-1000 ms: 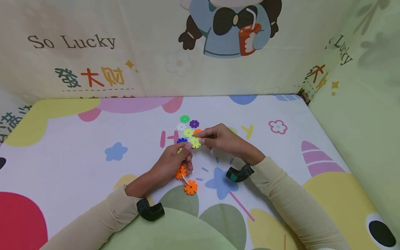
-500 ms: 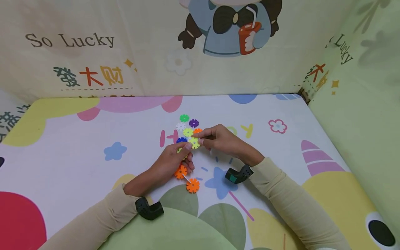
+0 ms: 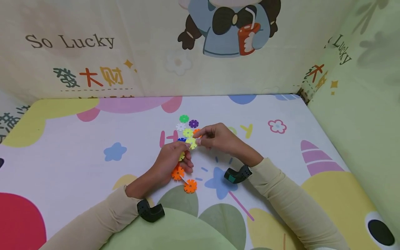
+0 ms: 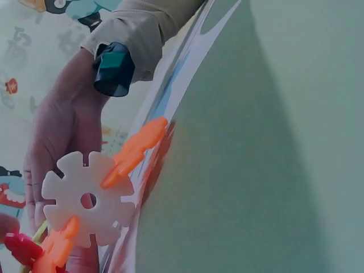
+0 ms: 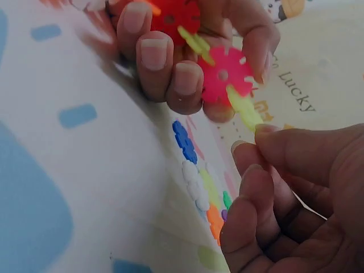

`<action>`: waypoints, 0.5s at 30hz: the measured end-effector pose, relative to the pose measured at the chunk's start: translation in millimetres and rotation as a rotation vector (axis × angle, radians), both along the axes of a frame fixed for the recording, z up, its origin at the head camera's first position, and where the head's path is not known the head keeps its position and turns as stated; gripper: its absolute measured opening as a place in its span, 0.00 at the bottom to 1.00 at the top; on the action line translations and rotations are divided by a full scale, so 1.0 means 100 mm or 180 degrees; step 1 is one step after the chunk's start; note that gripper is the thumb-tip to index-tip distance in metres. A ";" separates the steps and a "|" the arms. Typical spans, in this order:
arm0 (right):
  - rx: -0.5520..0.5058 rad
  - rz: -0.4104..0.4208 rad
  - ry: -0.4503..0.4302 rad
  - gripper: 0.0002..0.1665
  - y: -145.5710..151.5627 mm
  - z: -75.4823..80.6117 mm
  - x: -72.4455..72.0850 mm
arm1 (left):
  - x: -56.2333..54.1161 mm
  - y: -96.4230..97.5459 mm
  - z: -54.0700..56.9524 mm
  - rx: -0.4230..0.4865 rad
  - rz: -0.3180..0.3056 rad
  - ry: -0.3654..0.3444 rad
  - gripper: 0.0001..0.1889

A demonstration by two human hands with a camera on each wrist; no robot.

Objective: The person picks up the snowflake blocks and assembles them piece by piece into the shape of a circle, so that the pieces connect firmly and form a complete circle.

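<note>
My left hand (image 3: 170, 159) grips a chain of slotted plastic snowflake discs. Part of the chain hides behind the fingers; from below the hand hang an orange disc (image 3: 190, 186) and another orange one. In the left wrist view a white disc (image 4: 65, 185) links two orange ones. The right wrist view shows a red disc (image 5: 185, 17), then a yellow one, then a pink disc (image 5: 236, 65) between the left thumb and fingers. Slotted into the pink disc is a yellow end disc (image 5: 244, 111), whose edge my right hand (image 3: 220, 139) pinches between thumb and index finger.
Several loose discs lie just beyond the hands: green (image 3: 184, 118), purple (image 3: 193, 124), white (image 3: 180, 127), yellow (image 3: 188, 132), orange and blue. They rest on a cartoon-patterned tabletop (image 3: 78, 173), with a printed cloth wall (image 3: 150, 69) along its far edge.
The yellow end disc has shifted slightly left, with the right fingertips following. Below the left hand, the lowest orange disc swung right, then back left. The loose discs stay where they were.
</note>
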State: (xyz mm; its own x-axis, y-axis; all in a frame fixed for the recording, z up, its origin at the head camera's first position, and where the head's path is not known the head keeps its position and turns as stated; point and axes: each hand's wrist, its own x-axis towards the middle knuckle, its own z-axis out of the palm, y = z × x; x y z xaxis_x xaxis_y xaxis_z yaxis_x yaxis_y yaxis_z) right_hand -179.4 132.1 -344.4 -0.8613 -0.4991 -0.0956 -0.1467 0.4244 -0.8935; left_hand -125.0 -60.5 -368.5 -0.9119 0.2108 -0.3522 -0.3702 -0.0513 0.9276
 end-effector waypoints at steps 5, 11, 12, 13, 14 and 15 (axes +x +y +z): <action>0.0065 0.0034 0.0103 0.10 0.01 -0.03 -0.02 | 0.03 -0.01 0.02 0.0150 0.0075 0.0101 0.14; 0.0314 -0.0161 0.0416 0.10 0.01 -0.06 -0.06 | 0.03 -0.01 0.02 0.0078 0.0012 0.0061 0.18; 0.0356 -0.0211 0.0456 0.10 0.00 -0.06 -0.07 | 0.03 -0.01 0.02 0.0037 0.0013 0.0052 0.19; 0.0390 -0.0258 0.0474 0.11 0.00 -0.07 -0.08 | 0.03 -0.01 0.02 0.0000 0.0018 0.0044 0.20; 0.0424 -0.0318 0.0478 0.11 -0.01 -0.06 -0.09 | 0.02 -0.01 0.02 -0.0027 0.0030 0.0037 0.21; 0.0453 -0.0366 0.0490 0.11 -0.01 -0.07 -0.11 | 0.02 -0.01 0.01 -0.0046 0.0047 0.0037 0.22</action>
